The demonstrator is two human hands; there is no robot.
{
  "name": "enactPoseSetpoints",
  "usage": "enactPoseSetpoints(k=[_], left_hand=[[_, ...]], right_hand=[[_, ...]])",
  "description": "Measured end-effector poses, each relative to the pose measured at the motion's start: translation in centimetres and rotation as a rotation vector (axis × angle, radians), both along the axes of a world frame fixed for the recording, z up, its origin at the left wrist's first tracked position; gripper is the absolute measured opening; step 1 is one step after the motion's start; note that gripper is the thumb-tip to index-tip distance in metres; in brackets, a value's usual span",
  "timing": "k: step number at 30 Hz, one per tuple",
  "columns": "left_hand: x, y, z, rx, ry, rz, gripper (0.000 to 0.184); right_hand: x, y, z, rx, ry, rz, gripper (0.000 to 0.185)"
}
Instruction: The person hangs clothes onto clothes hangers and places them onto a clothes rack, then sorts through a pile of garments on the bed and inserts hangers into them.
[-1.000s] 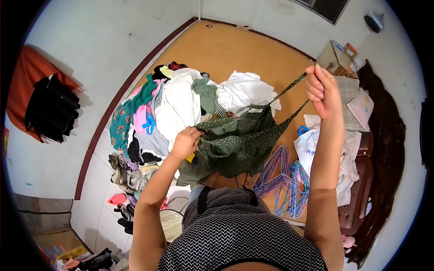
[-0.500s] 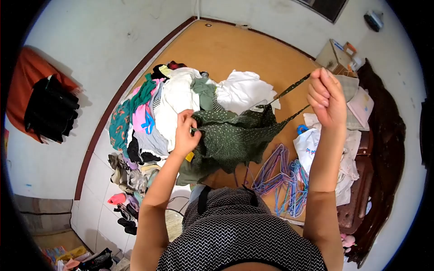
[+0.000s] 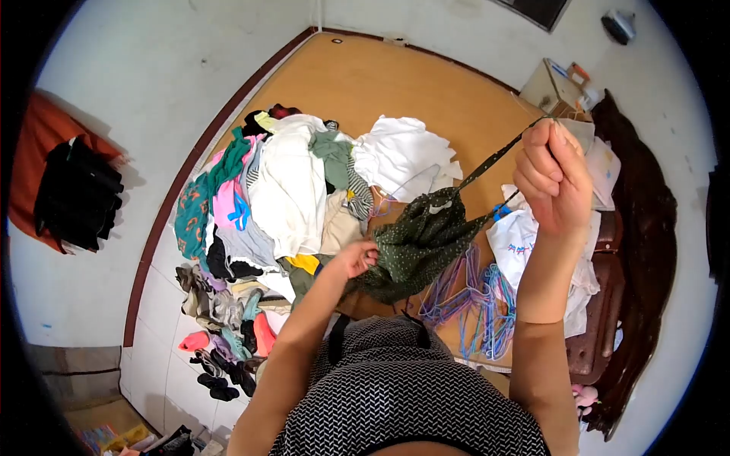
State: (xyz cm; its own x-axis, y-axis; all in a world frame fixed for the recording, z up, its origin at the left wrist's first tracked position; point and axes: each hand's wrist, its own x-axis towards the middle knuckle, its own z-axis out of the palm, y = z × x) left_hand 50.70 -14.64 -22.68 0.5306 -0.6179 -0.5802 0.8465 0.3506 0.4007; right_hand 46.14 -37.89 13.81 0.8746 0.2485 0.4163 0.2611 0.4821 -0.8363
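**Right grip raised, left grip low**

The right grip (image 3: 553,178) stands well above the left grip (image 3: 357,258) in the view, the two well apart. On the right, the fingers (image 3: 534,171) fold tightly toward the palm, which partly faces the camera. The right forearm (image 3: 559,277) rises nearly upright from a bent elbow, its wrist (image 3: 566,228) about straight. The left arm (image 3: 293,365) slants upward and inward across the front of the torso (image 3: 411,387), ending near the middle of the view. There the left fingertips (image 3: 371,254) draw together in a pinch, pointing toward the right side. Both forearms are bare.
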Motion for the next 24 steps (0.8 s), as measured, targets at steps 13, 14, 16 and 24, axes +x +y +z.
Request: enactPoseSetpoints(k=[13,14,16,24], left_hand=[[2.1,6.9,18.8,0.297,-0.998,0.222,0.016],[1.6,6.3,20.2,0.275,-0.963,0.17,0.014],[0.9,4.6,21.4,0.201,-1.056,0.072,0.015],[-0.8,2.5,22.9,0.189,-1.166,0.101,0.015]], right_hand=[[1.9,-1.2,-9.9,-1.635,0.068,-0.756,0.043],[1.9,0.3,-10.6,-1.542,0.11,-0.728,0.044],[0.8,4.6,-9.5,-1.405,0.097,-0.467,0.047],[3.0,8.3,-15.7,-0.945,0.016,-0.337,0.028]])
